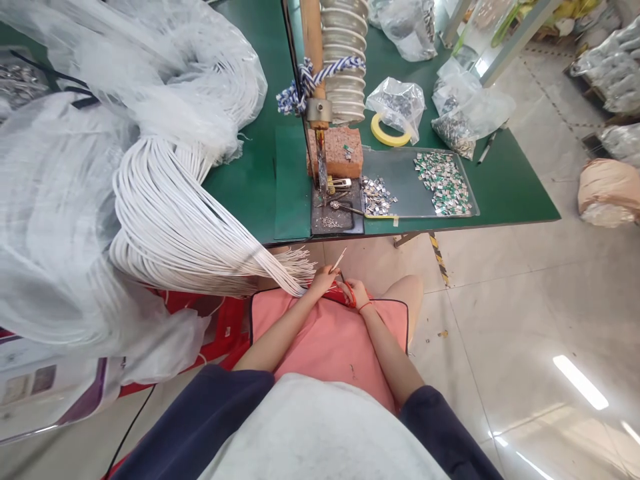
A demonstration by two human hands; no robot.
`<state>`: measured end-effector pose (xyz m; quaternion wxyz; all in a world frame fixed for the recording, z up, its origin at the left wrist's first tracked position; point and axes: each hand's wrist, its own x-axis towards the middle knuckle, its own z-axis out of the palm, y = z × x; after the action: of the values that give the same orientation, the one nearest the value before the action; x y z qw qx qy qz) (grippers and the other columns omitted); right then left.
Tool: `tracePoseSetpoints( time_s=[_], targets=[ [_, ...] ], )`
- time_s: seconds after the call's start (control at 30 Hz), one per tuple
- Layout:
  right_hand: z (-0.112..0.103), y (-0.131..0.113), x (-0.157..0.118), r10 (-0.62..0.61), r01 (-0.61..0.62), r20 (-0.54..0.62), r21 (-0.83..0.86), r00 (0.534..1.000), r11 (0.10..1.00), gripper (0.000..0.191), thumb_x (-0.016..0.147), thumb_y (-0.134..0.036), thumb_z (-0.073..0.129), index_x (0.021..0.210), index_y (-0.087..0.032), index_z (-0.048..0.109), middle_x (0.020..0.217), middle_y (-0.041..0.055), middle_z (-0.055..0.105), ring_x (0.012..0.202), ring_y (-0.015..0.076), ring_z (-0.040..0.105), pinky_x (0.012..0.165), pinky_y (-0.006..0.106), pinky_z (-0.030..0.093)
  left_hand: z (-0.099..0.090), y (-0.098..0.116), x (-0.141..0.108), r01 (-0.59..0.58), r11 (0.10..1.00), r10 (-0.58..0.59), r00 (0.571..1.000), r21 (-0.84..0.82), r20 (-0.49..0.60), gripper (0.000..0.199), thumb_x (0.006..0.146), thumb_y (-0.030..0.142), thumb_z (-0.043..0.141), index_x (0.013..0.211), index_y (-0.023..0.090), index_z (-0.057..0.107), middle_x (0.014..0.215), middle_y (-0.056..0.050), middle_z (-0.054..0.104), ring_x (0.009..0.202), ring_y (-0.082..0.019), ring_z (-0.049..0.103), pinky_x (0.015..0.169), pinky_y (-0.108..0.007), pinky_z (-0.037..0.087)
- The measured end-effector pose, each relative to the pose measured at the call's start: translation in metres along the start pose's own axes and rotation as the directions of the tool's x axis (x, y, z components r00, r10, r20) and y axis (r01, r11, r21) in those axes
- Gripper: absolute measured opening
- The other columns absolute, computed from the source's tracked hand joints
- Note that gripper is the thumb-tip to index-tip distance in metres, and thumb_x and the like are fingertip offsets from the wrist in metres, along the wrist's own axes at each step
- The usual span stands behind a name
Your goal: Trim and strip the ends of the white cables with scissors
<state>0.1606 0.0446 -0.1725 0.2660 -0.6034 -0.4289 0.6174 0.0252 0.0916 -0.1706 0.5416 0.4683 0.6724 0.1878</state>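
Together, seen from the head camera, the left hand (323,280) and right hand (355,292) meet low over a pink apron (327,347) in the person's lap. The left fingers (330,275) are closed, pinching a thin pale wire (340,260) whose tip sticks up and away. The right fingers (350,288) curl tightly around red-handled snips (343,293), whose blades are mostly hidden, and a red band (365,307) circles that wrist. Just beside the left hand, the cut ends of a huge bundle of white cables (170,213) fan out, the bundle draped in clear plastic sheeting (65,220) and running over the edge of a green counter (250,193). Farther along the counter, a metal tray (400,180) holds scattered small metal parts, next to a brick (336,152), a roll of yellow tape (390,131) and clear bags of parts (455,113).
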Motion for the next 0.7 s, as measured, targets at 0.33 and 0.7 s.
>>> tracePoseSetpoints(
  time_s=[0.33,0.7],
  targets=[
    [-0.001,0.000,-0.001,-0.015,0.015,-0.009,-0.031,1.000,0.999,0.048,0.067,-0.060,0.068,0.051,-0.023,0.041,0.033,-0.0078,0.040,0.028,0.0097,0.037,0.031,0.022,0.026,0.001,-0.003,0.003,0.003,1.000,-0.003,1.000,0.017,0.019,0.030,0.092,0.032,0.057,0.116,0.015,0.059,0.115,-0.009,0.063,0.097,-0.020,0.063,0.082,-0.040,0.055],
    [-0.009,0.004,0.007,-0.022,0.018,-0.171,-0.025,0.985,1.000,0.046,0.072,-0.066,0.058,0.061,-0.024,0.044,0.036,-0.0079,0.043,0.030,0.0115,0.042,0.031,0.023,0.032,0.006,-0.014,0.004,-0.009,0.998,0.015,0.996,-0.058,0.089,0.025,0.093,0.035,0.055,0.102,0.012,0.063,0.094,-0.005,0.067,0.080,-0.016,0.065,0.073,-0.035,0.056]
  ],
)
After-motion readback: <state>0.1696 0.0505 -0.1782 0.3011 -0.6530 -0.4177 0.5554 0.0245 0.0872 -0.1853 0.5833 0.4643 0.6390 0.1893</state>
